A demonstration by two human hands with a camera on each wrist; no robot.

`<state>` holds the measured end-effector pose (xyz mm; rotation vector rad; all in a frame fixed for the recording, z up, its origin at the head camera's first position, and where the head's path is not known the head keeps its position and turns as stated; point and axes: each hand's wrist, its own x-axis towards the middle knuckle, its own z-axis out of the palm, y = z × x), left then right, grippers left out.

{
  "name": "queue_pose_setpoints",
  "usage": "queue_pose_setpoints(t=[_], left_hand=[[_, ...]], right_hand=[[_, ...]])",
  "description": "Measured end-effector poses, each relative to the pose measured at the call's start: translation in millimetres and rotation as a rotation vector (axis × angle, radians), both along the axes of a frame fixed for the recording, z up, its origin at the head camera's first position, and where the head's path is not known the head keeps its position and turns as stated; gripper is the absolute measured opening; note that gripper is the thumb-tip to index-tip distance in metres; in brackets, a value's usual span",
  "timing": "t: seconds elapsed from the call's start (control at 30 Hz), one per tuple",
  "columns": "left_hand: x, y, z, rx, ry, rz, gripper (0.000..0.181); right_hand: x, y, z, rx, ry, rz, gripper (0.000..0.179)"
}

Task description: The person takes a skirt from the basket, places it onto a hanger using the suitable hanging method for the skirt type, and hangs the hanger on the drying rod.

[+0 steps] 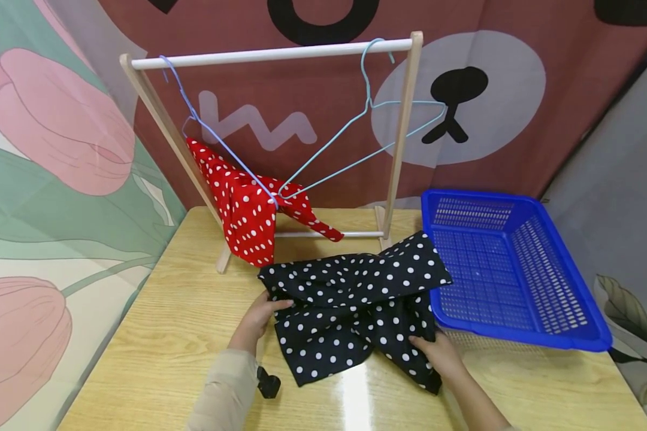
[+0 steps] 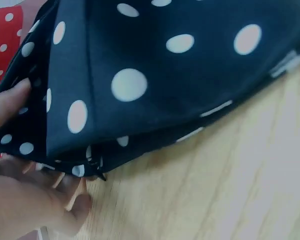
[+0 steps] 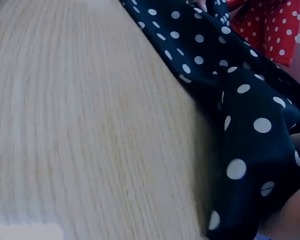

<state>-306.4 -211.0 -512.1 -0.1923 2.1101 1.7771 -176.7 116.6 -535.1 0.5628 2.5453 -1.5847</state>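
Observation:
A black cloth with white polka dots (image 1: 345, 281) lies bunched and folded across the table, its upper right end overlapping the blue basket's near-left rim. My left hand (image 1: 257, 318) grips the cloth's left edge, thumb on top and the other fingers beneath, as the left wrist view shows with the dotted fabric (image 2: 130, 85) spreading away from it. At the lower right side my right hand (image 1: 441, 358) pinches the cloth between thumb and fingers. In the right wrist view the black fabric (image 3: 262, 125) covers part of that hand (image 3: 292, 210).
Behind the cloth stands a wooden rack with a white rail (image 1: 269, 55). From it hang a blue hanger (image 1: 221, 140) bearing a red polka-dot cloth (image 1: 242, 209) and a bare light-blue hanger (image 1: 329, 143). The blue basket (image 1: 574, 281) sits at the right of the table (image 1: 162, 335).

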Motion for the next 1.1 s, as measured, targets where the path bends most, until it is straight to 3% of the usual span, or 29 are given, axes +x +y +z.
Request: queue_pose_setpoints(t=[0.17, 0.3, 0.43, 0.53, 0.57, 0.67, 0.77, 0.87, 1.0, 1.1], left_hand=[[1.5, 3.9, -11.6, -0.149, 0.130, 0.071, 0.039], [0.6, 6.9, -13.1, -0.186, 0.174, 0.133, 0.029], [-10.6, 1.1, -24.6, -0.165, 0.176, 0.096, 0.031], [-35.4, -17.6, -69.1, -0.062, 0.235, 0.037, 0.030], [-40.2, -21.0, -76.1, -0.057, 0.238, 0.031, 0.031], [-45.3, -22.4, -79.2, -0.093, 0.217, 0.068, 0.032], [-27.1, -8.5, -34.3, -0.206, 0.137, 0.114, 0.035], [-17.4, -4.2, -10.9, -0.238, 0.152, 0.106, 0.037], [-16.0, -3.0, 2.0, -0.251, 0.214, 0.116, 0.040], [-17.4, -1.2, 7.3, -0.231, 0.239, 0.146, 0.043]], right_hand=[[0.0, -1, -5.9, -0.052, 0.020, 0.011, 0.032], [5.4, 1, -7.3, -0.068, 0.022, 0.006, 0.031], [13.5, 3, -7.7, -0.079, -0.002, 0.000, 0.029], [17.8, 4, -8.0, -0.100, -0.021, 0.010, 0.033], [18.2, 4, -7.9, -0.099, -0.020, 0.010, 0.035], [15.1, 4, -5.5, -0.084, 0.004, 0.001, 0.043], [9.5, 1, 0.4, -0.016, 0.046, -0.012, 0.048], [5.4, -4, 6.7, 0.166, 0.113, -0.009, 0.046], [3.2, -15, 7.9, 0.476, 0.292, -0.030, 0.047], [1.7, -21, 5.5, 0.549, 0.400, -0.022, 0.063]])
